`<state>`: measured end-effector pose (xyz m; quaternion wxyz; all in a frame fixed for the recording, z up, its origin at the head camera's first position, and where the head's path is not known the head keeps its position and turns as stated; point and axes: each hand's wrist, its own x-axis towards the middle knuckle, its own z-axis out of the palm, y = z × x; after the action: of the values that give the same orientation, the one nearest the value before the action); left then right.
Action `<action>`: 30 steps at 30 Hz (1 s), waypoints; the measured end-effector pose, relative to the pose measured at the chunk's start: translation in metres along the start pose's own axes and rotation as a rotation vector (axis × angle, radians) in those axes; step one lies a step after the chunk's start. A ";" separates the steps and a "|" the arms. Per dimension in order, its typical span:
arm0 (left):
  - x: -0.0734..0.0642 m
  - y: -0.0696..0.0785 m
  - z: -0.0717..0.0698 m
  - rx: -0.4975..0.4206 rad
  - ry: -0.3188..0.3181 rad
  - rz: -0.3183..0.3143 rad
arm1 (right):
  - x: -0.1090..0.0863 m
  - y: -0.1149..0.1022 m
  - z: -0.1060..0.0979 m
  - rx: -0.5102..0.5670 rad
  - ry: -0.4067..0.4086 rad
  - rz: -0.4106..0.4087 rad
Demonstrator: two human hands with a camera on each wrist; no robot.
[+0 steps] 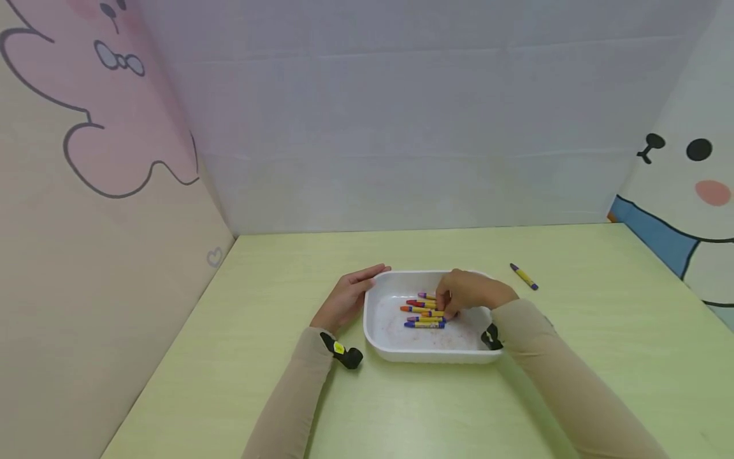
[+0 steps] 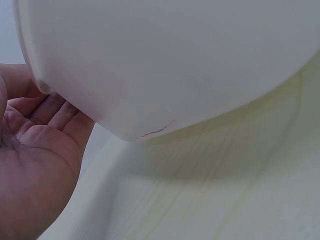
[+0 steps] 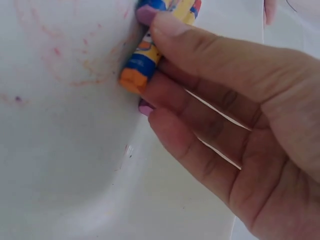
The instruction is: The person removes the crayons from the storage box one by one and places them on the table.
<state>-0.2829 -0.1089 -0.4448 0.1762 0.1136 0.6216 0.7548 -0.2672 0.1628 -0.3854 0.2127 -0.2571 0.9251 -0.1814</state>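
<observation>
A white tray (image 1: 390,347) stands on the table with several crayons in it, lying roughly side by side in yellow wrappers. My left hand (image 1: 346,296) holds the tray's left far corner; in the left wrist view the thumb is at the rim and the fingers pass behind the wall. Over the crayons, my right hand (image 1: 473,290) reaches into the tray. The right wrist view shows its thumb and fingers pinching an orange crayon (image 3: 137,72), with a pink crayon (image 3: 146,14) beside the thumb tip. A blue crayon (image 1: 424,325) lies nearest the front.
Outside the tray, to its right and farther back, a single dark-tipped crayon (image 1: 524,276) lies on the pale yellow-green table (image 1: 229,382). A pale back wall (image 1: 401,140) and side panels with cartoon drawings enclose the table. Crayon marks streak the tray floor.
</observation>
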 end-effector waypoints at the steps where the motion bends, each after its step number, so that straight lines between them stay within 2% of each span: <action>1: 0.000 0.000 0.000 0.001 0.001 -0.001 | 0.000 0.001 0.000 0.003 -0.001 -0.005; 10: -0.001 0.002 0.001 0.010 0.011 -0.025 | -0.005 0.013 -0.009 0.075 0.017 -0.062; 17: 0.000 0.003 0.003 0.014 0.017 -0.024 | -0.028 0.017 -0.037 0.145 0.142 -0.068; 23: -0.001 0.004 0.004 0.018 0.016 -0.023 | -0.050 0.033 -0.058 0.143 0.301 -0.001; 30: -0.002 0.003 0.003 0.015 0.014 -0.026 | -0.067 0.062 -0.058 0.171 0.449 0.139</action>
<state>-0.2808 -0.1078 -0.4415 0.1809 0.1017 0.6300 0.7484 -0.2684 0.2627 -0.3437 0.0347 -0.1270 0.9459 -0.2965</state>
